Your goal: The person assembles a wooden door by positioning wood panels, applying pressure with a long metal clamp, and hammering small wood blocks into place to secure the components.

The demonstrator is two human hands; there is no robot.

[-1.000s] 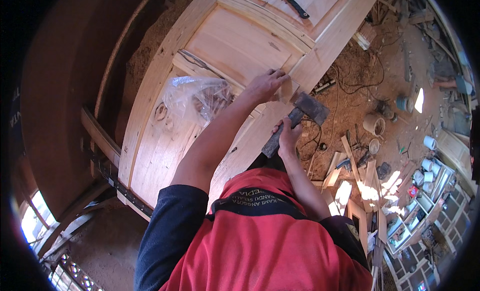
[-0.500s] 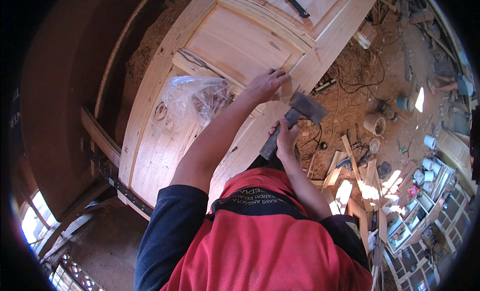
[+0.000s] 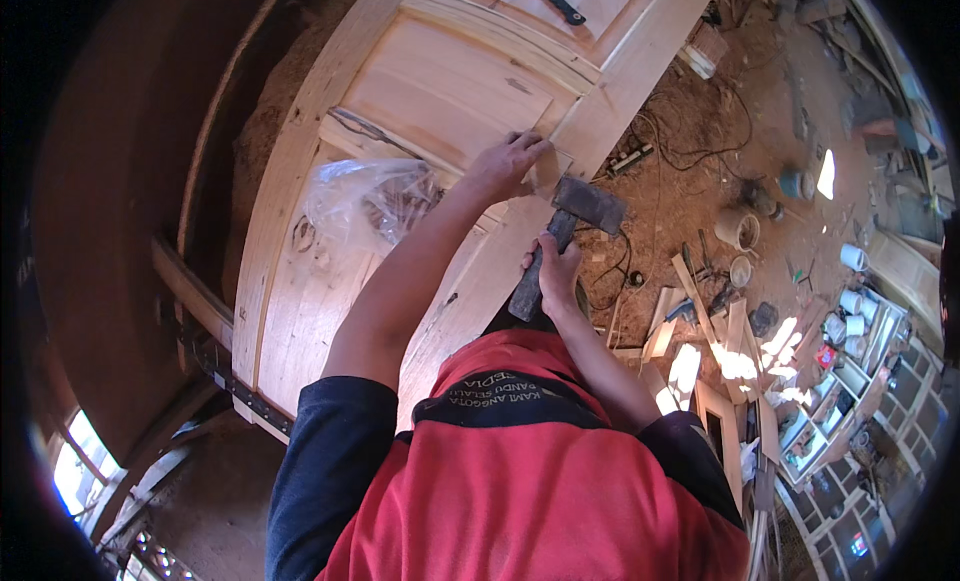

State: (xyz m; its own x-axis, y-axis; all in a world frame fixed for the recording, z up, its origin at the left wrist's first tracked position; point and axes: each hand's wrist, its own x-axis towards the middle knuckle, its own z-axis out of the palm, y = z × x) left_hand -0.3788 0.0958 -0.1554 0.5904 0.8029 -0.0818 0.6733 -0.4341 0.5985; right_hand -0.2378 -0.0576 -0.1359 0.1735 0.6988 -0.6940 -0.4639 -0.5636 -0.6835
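My left hand (image 3: pixel 508 163) reaches out over a pale wooden door (image 3: pixel 420 91) that lies flat, its fingers pinched on a small wooden piece (image 3: pixel 545 166) at the edge of a panel. My right hand (image 3: pixel 556 270) grips the dark handle of a hammer (image 3: pixel 570 231), whose heavy metal head hangs just right of the left hand, close to the small piece. A clear plastic bag (image 3: pixel 370 196) with small items lies on the door, left of my left forearm.
A black hinge or handle (image 3: pixel 555 1) sits on the door's far end. To the right, the sawdust-covered floor (image 3: pixel 700 151) holds cables, wood offcuts (image 3: pixel 700 311), pots and cans (image 3: pixel 740 226). A dark clamp bar (image 3: pixel 215 366) runs under the door's near end.
The hammer head has shifted slightly, staying near my left hand. My left hand stays on the small wooden piece.
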